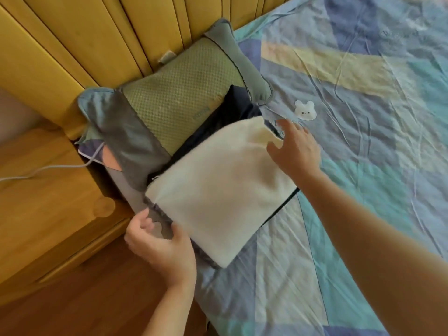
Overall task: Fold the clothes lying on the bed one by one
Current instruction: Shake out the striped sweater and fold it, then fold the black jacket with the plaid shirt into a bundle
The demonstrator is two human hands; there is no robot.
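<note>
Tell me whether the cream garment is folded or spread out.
Folded: the cream garment lies as a compact rectangle on top of dark clothes, with the left hand at its near edge.

You see a green pillow (179, 93) leaning against the yellow headboard (101, 32). Left of the pillow, a white cable (48, 169) crosses a wooden nightstand (48, 214).

Folded cream cloth (218, 190) on dark clothes (238, 105) beside a green pillow (174, 98), left hand (162, 246) at its near edge (thumb on top), right hand (294, 147) spread over its far corner, patterned bed (351, 93)
</note>
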